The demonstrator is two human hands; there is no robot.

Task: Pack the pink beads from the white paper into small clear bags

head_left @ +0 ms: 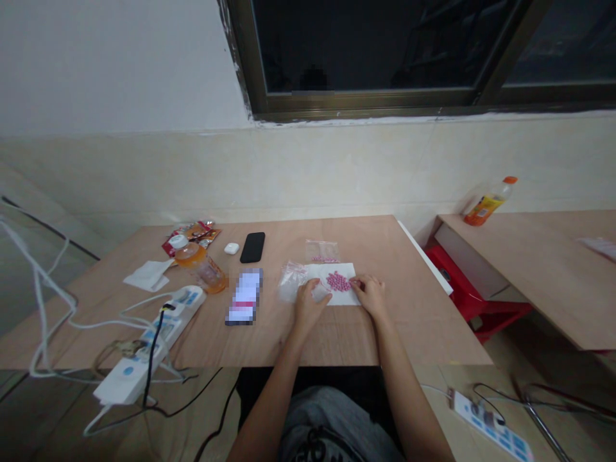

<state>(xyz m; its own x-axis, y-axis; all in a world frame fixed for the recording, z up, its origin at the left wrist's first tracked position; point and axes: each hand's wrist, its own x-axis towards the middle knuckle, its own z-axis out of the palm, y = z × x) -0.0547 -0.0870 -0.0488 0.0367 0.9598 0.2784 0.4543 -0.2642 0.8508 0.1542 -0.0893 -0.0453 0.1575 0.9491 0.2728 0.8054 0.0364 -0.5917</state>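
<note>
**Q:** Hands?
**A:** Left hand curled on clear plastic bag; right hand has fingers on white paper. Grip unclear.
**Q:** Handling?
**A:** Pink beads piled mid-paper: light, likely to roll. Lift by paper edges.

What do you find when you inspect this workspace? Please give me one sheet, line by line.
Surface: pale wooden table.
Things at hands: pink beads on white paper; clear bag at its left end; small bag with beads behind it.
Grips: left hand on the clear bag's edge; right hand at the paper's right edge.
Clutter: black phone, blurred phone, earbud case, snack packets, tissue, orange bottle.
Cables: white cable and black cable at a power strip.
Surroundings: dark window, red stool, second table.
</note>
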